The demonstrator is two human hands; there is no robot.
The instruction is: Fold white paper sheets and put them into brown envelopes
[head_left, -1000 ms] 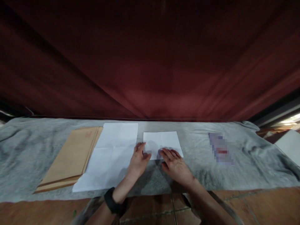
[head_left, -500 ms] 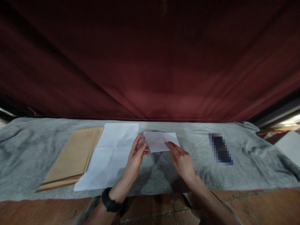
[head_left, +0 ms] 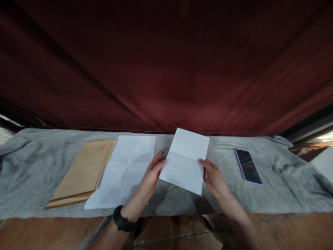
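Red drape behind a grey cloth. Left to right: stacked brown envelopes; a creased sheet; the left hand, at the paper's left edge, its grip impossible to tell; the paper, raised between the hands; the right hand, thumb and fingers clamped on the paper's right edge; a phone, lying on the cloth.

Worn on my head, the one camera looks forward and down over my bare left hand and bare right hand, both near, across the grey cloth-covered bench to the dark red curtain.
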